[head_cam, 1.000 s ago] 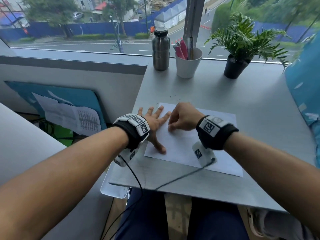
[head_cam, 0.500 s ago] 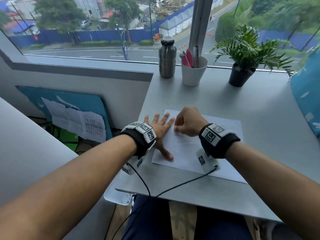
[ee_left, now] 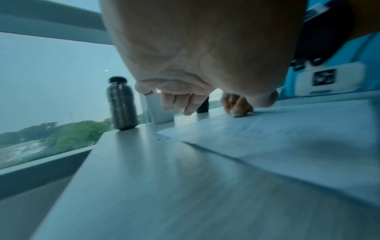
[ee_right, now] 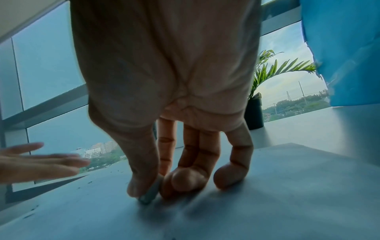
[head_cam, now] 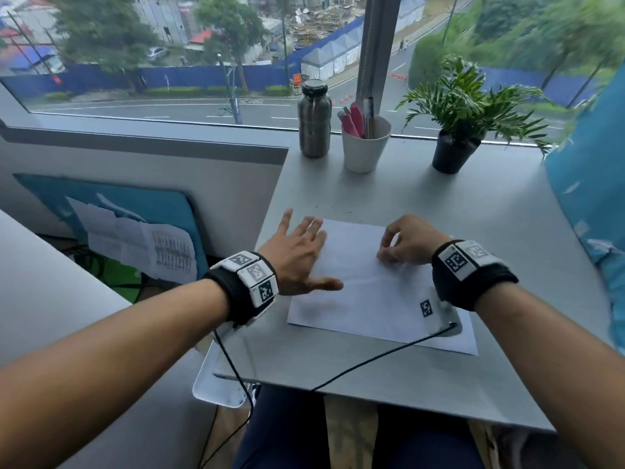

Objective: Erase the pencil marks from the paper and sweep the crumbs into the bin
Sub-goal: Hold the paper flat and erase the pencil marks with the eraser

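Observation:
A white paper (head_cam: 372, 292) lies on the grey table (head_cam: 439, 204). My right hand (head_cam: 385, 255) pinches a small pale eraser (ee_right: 149, 195) between thumb and fingers, its tip down on the paper's upper middle; the eraser (ee_left: 236, 115) also shows in the left wrist view. My left hand (head_cam: 304, 242) is at the paper's left edge with fingers straight and spread, holding nothing; in the left wrist view its palm is off the table. Dark eraser crumbs (head_cam: 318, 207) dot the table just beyond the paper's far left corner, and crumbs (ee_right: 30, 209) lie on the sheet.
At the back by the window stand a steel bottle (head_cam: 314, 120), a white cup of pens (head_cam: 363, 143) and a potted plant (head_cam: 455, 130). A white container (head_cam: 220, 384) shows below the table's front left corner. Blue cloth (head_cam: 588, 184) hangs at the right.
My right hand with the eraser has slid right, away from the left hand. My left hand, earlier pressed flat on the paper's left edge, has lifted and turned its fingers farther away.

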